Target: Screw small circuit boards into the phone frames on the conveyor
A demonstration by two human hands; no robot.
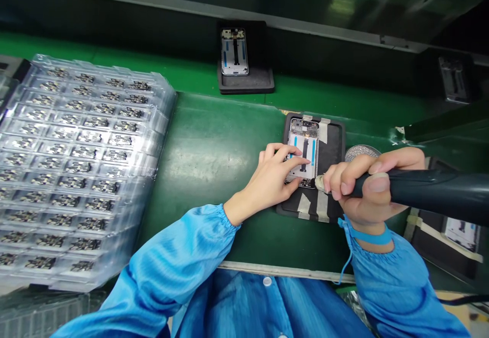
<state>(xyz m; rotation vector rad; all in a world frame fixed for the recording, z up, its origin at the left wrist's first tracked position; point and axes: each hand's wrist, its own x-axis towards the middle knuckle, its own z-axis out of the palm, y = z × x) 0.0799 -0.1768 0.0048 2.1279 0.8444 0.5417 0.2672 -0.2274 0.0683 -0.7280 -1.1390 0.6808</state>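
Observation:
An open phone frame (303, 139) lies in a black fixture (331, 147) taped to the green bench. My left hand (273, 177) rests on the phone's lower half, fingers stretched flat across it, pressing it down. My right hand (367, 185) is wrapped round a black electric screwdriver (431, 190), whose tip meets the phone's bottom edge beside my left thumb. I wear blue sleeves and a blue wrist strap (369, 236).
A stack of clear plastic trays (76, 165) holding several small circuit boards fills the left. Another phone in a black fixture (244, 55) sits farther back on the belt. A round metal dish (361, 150) lies behind my right hand. More fixtures (454, 236) stand at right.

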